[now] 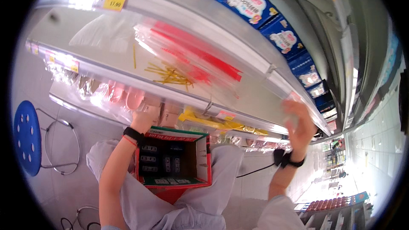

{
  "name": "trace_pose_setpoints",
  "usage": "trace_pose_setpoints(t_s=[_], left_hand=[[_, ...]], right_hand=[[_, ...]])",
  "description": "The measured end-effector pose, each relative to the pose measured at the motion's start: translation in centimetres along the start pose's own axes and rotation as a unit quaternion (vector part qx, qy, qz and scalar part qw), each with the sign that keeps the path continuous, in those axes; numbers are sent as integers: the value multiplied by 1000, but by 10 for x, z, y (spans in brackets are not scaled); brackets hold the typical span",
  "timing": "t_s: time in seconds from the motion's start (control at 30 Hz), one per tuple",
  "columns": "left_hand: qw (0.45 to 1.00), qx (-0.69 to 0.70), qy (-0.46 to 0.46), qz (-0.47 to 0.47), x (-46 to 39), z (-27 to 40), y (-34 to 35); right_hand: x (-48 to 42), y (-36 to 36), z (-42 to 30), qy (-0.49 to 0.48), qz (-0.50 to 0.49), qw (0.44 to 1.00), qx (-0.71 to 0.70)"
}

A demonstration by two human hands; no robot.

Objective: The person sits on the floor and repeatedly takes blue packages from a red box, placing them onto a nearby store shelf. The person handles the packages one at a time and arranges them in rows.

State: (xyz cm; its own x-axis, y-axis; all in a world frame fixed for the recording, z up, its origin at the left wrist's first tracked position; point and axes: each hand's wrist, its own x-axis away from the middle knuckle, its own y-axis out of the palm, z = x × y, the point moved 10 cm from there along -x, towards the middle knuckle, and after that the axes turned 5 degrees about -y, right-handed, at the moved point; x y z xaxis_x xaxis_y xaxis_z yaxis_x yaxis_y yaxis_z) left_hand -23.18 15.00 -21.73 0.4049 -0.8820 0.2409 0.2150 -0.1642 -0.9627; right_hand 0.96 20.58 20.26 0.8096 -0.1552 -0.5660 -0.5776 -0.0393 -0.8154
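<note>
A red and green cardboard box (203,179) rests open on my lap between my knees. Several small dark boxes (148,158) with printed labels lie inside it. My left hand (143,122), with a black wristband, is at the box's far left corner, beside pink packaged goods; its fingertips are hidden. Raised at the right, my right hand (299,126) is blurred by motion, close to the shelf edge, with nothing visible in it. Before me on the shelf board (255,97) lie clear plastic bags with red print (198,57) and a pile of gold twist ties (172,75).
Blue printed packs (247,1) line the upper shelf. Pink slippers (134,97) and yellow items (204,119) fill the lower one. A blue round stool (27,137) stands on the floor at left. A black cable (255,170) runs to my right wrist.
</note>
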Motion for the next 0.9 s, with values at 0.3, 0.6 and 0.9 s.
trace_pose_setpoints(t_s=[0.3, 0.6, 0.9], left_hand=[[999, -8, 36, 28, -8, -12, 29], [999, -7, 44, -4, 1, -17, 16], [998, -47, 32, -29, -4, -13, 17]], right_hand=[[-91, -63, 159, 77, -181, 948, 251], [-85, -47, 243, 269, -285, 917, 69], [-78, -63, 222, 136, -201, 959, 149]])
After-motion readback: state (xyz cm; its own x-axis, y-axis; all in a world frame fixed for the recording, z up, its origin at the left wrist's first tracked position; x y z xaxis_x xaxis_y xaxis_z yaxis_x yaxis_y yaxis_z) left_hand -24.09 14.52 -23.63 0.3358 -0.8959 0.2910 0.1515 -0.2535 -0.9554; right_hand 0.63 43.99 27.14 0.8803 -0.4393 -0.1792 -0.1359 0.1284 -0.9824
